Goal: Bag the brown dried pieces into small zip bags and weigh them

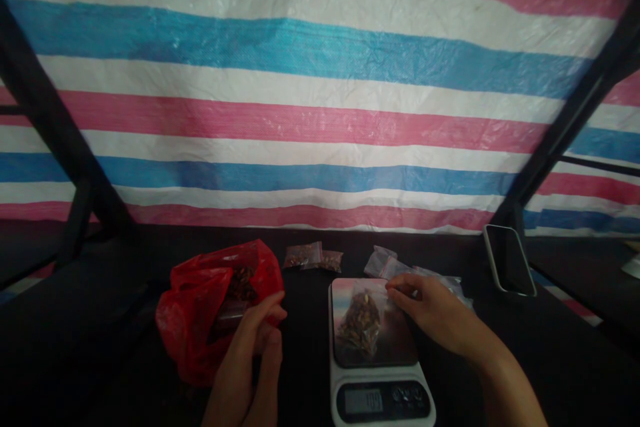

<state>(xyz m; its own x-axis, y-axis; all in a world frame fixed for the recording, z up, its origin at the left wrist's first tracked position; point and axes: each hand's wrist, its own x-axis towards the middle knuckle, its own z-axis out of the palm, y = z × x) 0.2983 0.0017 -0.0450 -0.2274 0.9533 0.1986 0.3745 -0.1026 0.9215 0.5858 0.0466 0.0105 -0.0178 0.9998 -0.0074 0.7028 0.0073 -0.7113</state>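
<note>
A small clear plastic bag [361, 320] of dried brown bits lies on the plate of a white kitchen scale [334, 380]. With thumb and forefinger pinched together, my right hand [433, 310] grips the bag's upper right edge. Digits show on the scale's display [364, 401], though they are too dim to read surely. My left hand [253, 360] is open, its fingers loosely stretched beside the right side of a red plastic bag [190, 320]. Inside that red bag are dark dried pieces [243, 283] and something clear and shiny, partly hidden by my left hand.
Two small filled bags [303, 255] lie behind the scale on the black table [305, 320]. Several clear plastic bags [383, 260] sit behind my right hand. A phone [509, 260] leans at the right near a dark frame post [545, 140]. Striped sheeting [310, 120] hangs behind the table.
</note>
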